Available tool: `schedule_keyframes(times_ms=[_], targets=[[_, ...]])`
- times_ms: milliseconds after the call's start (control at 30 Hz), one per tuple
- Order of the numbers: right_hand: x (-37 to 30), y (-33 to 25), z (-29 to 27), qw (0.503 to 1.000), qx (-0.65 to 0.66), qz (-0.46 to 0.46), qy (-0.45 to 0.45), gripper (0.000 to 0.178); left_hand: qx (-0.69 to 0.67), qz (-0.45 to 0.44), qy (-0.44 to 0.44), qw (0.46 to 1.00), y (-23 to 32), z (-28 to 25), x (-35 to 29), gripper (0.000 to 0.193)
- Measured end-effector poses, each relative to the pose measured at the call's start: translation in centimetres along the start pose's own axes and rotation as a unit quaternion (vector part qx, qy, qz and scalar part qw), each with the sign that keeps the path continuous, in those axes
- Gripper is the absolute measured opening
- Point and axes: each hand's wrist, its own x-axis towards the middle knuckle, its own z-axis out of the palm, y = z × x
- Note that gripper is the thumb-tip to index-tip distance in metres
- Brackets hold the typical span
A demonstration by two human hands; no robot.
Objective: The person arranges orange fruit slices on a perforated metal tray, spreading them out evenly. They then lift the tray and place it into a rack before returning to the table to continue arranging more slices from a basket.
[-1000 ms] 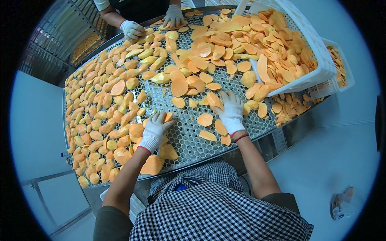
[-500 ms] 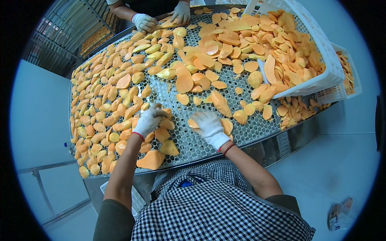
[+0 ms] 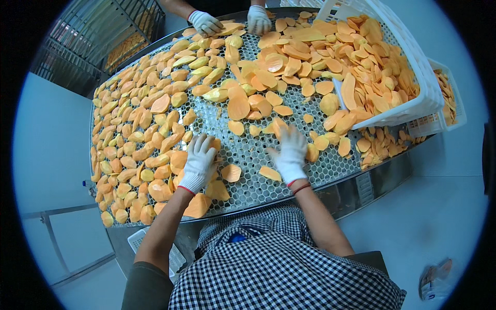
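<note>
Peeled orange slices, of a fruit or root I cannot identify, lie across a metal tray [image 3: 248, 181] with a honeycomb of holes. My left hand [image 3: 198, 163], in a white glove with a red cuff, rests over slices left of the middle, its fingers stretched and slightly apart. My right hand [image 3: 290, 155], gloved alike, reaches out with the thumb spread; its blurred fingertips touch a long orange slice [image 3: 279, 127]. Between my hands lie a rounded slice [image 3: 231, 173] and a narrow slice [image 3: 270, 173]. Neat rows of slices [image 3: 135, 137] cover the tray's left half.
A white basket [image 3: 426, 90] tipped at the right spills heaped slices onto the tray. Behind it stands another white basket [image 3: 457, 111]. Across the tray a co-worker's gloved hands [image 3: 205, 24] touch slices. A metal rack [image 3: 98, 36] stands far left.
My right hand has moved away and to the right, leaving the slice it held on the tray. My left hand has shifted slightly, its fingers straighter. The co-worker's hands have moved right.
</note>
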Motion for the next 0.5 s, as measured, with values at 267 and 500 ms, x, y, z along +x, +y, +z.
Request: schedule_keyframes(times_ms=[267, 500], targets=[[2.2, 5.4, 2.4, 0.988, 0.081, -0.129, -0.03, 0.065, 0.051, 0.003, -0.025, 0.998, 1.6, 1.3, -1.2, 0.05], [2.9, 5.3, 1.1, 0.978, 0.123, -0.109, -0.125, 0.059, -0.021, 0.106, -0.11, 0.988, 8.9, 0.9, -1.9, 0.08]])
